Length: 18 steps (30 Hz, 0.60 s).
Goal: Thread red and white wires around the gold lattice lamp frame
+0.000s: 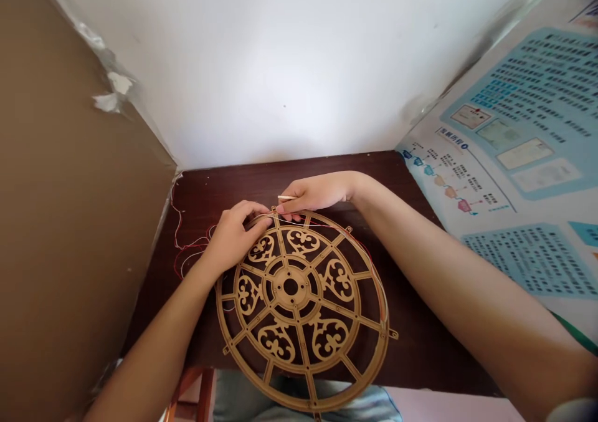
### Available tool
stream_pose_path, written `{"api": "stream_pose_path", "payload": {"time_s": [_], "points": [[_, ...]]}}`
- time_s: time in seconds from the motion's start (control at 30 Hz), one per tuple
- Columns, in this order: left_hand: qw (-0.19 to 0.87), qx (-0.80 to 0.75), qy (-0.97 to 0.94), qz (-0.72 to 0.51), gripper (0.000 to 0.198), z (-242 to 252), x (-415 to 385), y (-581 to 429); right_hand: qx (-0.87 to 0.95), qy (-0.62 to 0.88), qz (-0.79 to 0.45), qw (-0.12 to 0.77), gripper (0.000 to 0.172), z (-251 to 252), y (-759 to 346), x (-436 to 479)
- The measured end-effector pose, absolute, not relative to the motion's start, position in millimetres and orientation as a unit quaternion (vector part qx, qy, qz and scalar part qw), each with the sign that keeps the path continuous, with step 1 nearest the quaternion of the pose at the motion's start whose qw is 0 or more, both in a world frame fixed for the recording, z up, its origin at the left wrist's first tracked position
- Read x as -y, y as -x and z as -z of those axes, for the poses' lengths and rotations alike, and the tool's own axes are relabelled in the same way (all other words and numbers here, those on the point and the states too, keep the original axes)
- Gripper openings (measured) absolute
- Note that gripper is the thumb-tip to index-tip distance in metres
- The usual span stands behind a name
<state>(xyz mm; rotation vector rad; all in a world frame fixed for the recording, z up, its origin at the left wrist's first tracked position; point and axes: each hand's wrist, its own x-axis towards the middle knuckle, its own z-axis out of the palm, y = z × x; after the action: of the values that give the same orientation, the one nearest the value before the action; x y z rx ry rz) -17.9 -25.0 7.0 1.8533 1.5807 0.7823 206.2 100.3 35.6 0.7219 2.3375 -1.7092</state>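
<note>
A round laser-cut wooden frame (303, 288) lies flat on the dark wood table, with spokes, a holed hub and scrolled fretwork panels. My left hand (236, 238) curls over its upper rim, fingers gripping the wood. Just to the right, my right hand (317, 194) pinches a thin pale stick (286, 197) whose end pokes out past the fingertips. Fine red thread (189, 245) lies in loose loops left of the frame, and a red strand follows the rim's upper right edge. The frame's lower edge overhangs the table.
The dark wood tabletop (280, 172) is boxed in by a brown board (79, 191) on the left and a white wall (280, 67) behind. A printed blue-and-white poster (504, 154) stands on the right. Light blue trousers (303, 397) and a wooden chair part (196, 397) show below.
</note>
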Motion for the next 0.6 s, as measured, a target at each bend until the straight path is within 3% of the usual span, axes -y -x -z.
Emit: {"api": "stream_pose_path", "payload": {"time_s": [0.13,0.27,0.47,0.6], "points": [[0.453,-0.576,-0.614,-0.293,0.039,-20.5,22.8,33.8,-0.793,-0.224,0.564,0.046,0.055,-48.0,-209.3,-99.3],[0.515,-0.560,-0.570,-0.311,0.052,-25.6,23.8,43.8,-0.797,-0.244,0.553,0.011,0.052,-61.1,-223.3,-102.0],[0.559,-0.531,-0.547,-0.326,0.054,-17.2,21.6,42.5,-0.752,-0.300,0.586,-0.017,0.055,-68.3,-244.2,-107.6],[0.485,-0.550,-0.546,-0.406,0.048,-11.6,18.1,41.4,-0.745,-0.318,0.584,-0.057,0.055,-69.4,-255.5,-114.0]]}}
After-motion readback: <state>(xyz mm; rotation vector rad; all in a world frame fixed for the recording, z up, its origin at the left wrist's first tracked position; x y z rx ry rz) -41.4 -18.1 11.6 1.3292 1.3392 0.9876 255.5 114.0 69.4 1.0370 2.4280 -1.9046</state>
